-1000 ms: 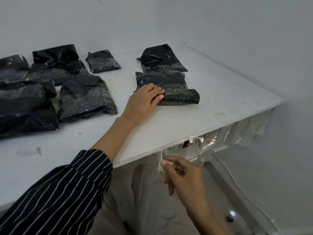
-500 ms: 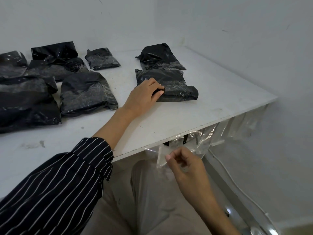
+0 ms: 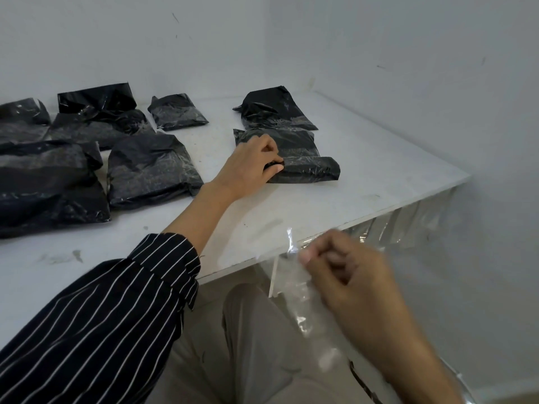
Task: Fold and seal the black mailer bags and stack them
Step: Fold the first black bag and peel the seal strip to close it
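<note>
While the left hand (image 3: 250, 167) curls its fingers over the folded black mailer bag (image 3: 306, 170), gripping the fold at the middle of the white table (image 3: 379, 176), the right hand (image 3: 347, 275) pinches a strip of clear tape (image 3: 289, 240) at the near edge. Just beyond lies a second bag (image 3: 274, 112); more bags (image 3: 151, 167) crowd the left side.

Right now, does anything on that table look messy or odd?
Only small things: the black mailer bags at the left overlap loosely instead of stacking, the rear bag has its flap sticking up, and clear tape strips dangle from the table edge.
</note>
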Demonstrator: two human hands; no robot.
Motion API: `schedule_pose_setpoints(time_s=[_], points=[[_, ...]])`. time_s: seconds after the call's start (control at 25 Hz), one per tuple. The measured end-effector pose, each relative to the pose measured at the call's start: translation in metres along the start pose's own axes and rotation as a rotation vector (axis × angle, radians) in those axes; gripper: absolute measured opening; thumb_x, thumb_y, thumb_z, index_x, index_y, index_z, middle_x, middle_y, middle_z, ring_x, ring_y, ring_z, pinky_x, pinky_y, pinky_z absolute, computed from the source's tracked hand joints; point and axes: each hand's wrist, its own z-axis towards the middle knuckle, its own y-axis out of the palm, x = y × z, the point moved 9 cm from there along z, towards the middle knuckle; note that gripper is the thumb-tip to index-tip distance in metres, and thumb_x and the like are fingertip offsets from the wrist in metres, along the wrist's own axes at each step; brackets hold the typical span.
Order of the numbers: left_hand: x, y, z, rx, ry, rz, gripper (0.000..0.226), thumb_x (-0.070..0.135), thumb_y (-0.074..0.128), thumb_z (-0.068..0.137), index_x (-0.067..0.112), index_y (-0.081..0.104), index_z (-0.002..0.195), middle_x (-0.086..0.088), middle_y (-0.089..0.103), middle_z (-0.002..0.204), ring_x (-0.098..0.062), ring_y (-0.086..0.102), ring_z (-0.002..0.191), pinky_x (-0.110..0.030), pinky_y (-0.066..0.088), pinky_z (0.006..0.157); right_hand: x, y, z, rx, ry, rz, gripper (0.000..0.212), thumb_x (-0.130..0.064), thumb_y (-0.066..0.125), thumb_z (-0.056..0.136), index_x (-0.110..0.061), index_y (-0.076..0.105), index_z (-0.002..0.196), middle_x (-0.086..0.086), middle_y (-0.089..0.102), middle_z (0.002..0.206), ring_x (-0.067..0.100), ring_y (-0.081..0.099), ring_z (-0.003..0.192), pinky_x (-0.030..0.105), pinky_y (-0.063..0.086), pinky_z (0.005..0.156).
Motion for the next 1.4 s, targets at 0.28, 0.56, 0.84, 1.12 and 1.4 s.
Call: schedule_pose_setpoints(time_s=[0.28, 0.56, 0.84, 1.12, 1.4], points=[[-0.012, -0.012, -0.001, -0.167, -0.305, -0.399, 0.043, 0.039, 0.027, 0.102, 0.015, 0.061, 0.112, -0.001, 0.063, 0.109, -0.018, 0.055, 0.107, -0.038, 0.038, 0.102, -0.034, -0.052, 0.087, -0.219, -0.155, -0.175, 0.008, -0.015, 0.055, 0.093, -0.008, 0.051, 0.090, -0.001, 0.050, 0.055, 0.025, 0.052, 0.041, 0.031, 0.038, 0.048], [-0.014, -0.016, -0.005, -0.337, -0.530, -0.855, 0.111, 0.071, -0.017, 0.080, 0.007, 0.070, 0.104, 0.008, 0.071, 0.106, -0.011, 0.056, 0.113, -0.039, 0.017, 0.114, -0.039, -0.031, 0.177, -0.502, -0.148, -0.210, 0.007, -0.012, 0.057, 0.093, -0.009, 0.052, 0.096, 0.017, 0.041, 0.069, 0.019, 0.032, 0.046, 0.025, 0.028, 0.045], [-0.023, -0.019, -0.004, -0.288, -0.581, -1.139, 0.091, 0.068, -0.001, 0.088, 0.006, 0.066, 0.093, -0.013, 0.066, 0.115, -0.023, 0.058, 0.115, -0.024, 0.037, 0.099, -0.034, -0.015, 0.209, -0.595, -0.107, -0.203, 0.015, -0.009, 0.057, 0.093, -0.008, 0.050, 0.106, 0.015, 0.041, 0.076, 0.020, 0.028, 0.055, 0.022, 0.031, 0.045], [-0.034, -0.014, -0.007, -0.225, -0.592, -1.053, 0.042, 0.043, 0.040, 0.096, 0.008, 0.061, 0.105, -0.009, 0.067, 0.115, -0.015, 0.063, 0.110, -0.038, 0.031, 0.112, -0.018, -0.011, 0.221, -0.652, -0.059, -0.345, 0.015, -0.005, 0.059, 0.091, -0.010, 0.054, 0.104, 0.015, 0.041, 0.069, 0.011, 0.036, 0.047, 0.020, 0.033, 0.045], [-0.042, -0.010, -0.013, -0.093, -0.671, -0.953, 0.034, 0.029, 0.049, 0.096, -0.004, 0.056, 0.104, 0.001, 0.070, 0.106, -0.002, 0.064, 0.102, -0.040, 0.029, 0.113, -0.005, -0.018, 0.237, -0.724, 0.075, -0.414, 0.033, 0.007, 0.060, 0.086, -0.012, 0.060, 0.113, 0.014, 0.050, 0.078, 0.011, 0.040, 0.046, 0.019, 0.039, 0.049]])
